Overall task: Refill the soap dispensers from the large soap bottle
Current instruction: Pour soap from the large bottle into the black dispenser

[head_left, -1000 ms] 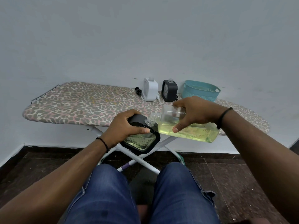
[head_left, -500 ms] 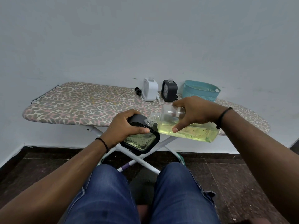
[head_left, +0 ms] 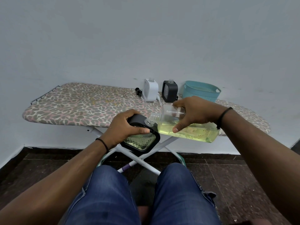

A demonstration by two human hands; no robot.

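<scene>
My left hand (head_left: 125, 127) grips a black-framed soap dispenser (head_left: 142, 141) with a clear patterned body holding yellow-green soap, tilted in front of the board's near edge. My right hand (head_left: 193, 113) grips the large clear soap bottle (head_left: 188, 129), laid almost on its side and about half full of yellow soap. The bottle's threaded neck (head_left: 151, 119) meets the dispenser's top opening. A white dispenser (head_left: 150, 92) and a second black dispenser (head_left: 170, 91) stand uncapped at the back of the board.
The leopard-print ironing board (head_left: 78, 108) stands against a grey wall on crossed white legs (head_left: 146, 161). A teal basket (head_left: 201, 91) sits at the back right, a small black pump part (head_left: 138, 91) left of the white dispenser. My knees are below the board.
</scene>
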